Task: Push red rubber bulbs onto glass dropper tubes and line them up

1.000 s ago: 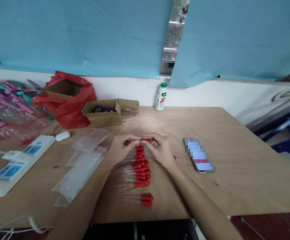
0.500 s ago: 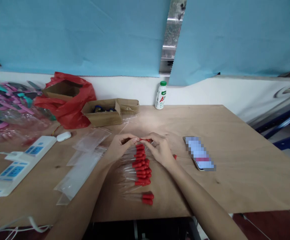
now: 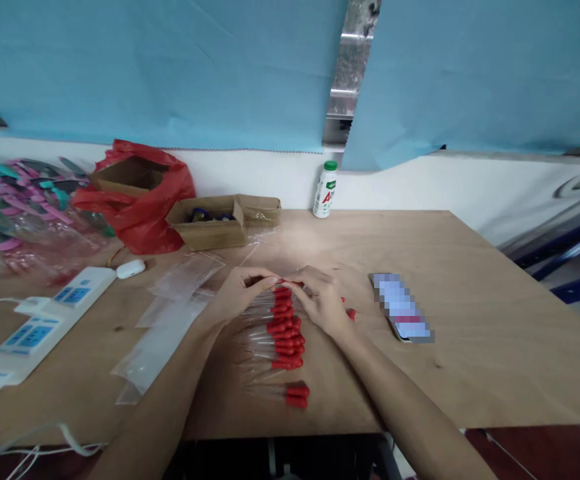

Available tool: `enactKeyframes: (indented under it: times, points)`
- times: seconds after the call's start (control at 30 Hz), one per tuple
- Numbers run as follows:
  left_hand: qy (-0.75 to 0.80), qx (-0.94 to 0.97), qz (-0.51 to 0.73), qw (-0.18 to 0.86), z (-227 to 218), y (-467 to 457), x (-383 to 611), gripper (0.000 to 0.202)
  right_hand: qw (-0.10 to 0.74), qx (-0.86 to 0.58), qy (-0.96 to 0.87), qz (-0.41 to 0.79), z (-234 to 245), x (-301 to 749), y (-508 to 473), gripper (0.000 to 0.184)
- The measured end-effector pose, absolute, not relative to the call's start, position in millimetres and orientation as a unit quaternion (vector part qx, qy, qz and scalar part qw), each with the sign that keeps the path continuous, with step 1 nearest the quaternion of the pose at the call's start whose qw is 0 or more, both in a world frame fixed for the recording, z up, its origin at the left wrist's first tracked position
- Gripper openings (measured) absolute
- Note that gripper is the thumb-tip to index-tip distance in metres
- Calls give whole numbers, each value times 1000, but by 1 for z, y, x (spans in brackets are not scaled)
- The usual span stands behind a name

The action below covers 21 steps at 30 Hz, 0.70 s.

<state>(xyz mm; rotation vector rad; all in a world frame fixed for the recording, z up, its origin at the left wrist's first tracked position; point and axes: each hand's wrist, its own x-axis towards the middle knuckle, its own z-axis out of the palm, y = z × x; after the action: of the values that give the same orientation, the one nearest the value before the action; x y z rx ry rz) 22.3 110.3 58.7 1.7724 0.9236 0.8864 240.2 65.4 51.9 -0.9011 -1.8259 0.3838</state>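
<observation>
A row of clear droppers with red rubber bulbs (image 3: 286, 337) lies on the wooden table (image 3: 470, 320) in front of me. My left hand (image 3: 240, 293) and my right hand (image 3: 323, 300) meet at the far end of the row. Both have their fingers pinched on a dropper with a red bulb (image 3: 284, 285) held between them. Two more droppers (image 3: 295, 396) lie apart at the near end of the row. A loose red bulb (image 3: 351, 313) shows just right of my right hand.
Clear plastic bags (image 3: 170, 320) lie to the left of the droppers. A phone (image 3: 403, 317) lies to the right. White power strips (image 3: 40, 327), an earbud case (image 3: 131, 269), cardboard boxes (image 3: 210, 223), a red bag (image 3: 140, 200) and a white bottle (image 3: 325, 190) stand further back.
Both hands stay pinched together at the far end of the row; they have shifted only slightly. The view has drifted a little.
</observation>
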Motion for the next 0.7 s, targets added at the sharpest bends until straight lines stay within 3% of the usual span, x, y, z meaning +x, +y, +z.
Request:
enactKeyframes:
  times: [0.5,0.7]
  points:
    - [369,791,322,366,68,106,20,26,483,-368,-774,181,46,243,71,10]
    - [358,706,450,414,59,107,31,26,532,-403,-723,177,46,241,72,14]
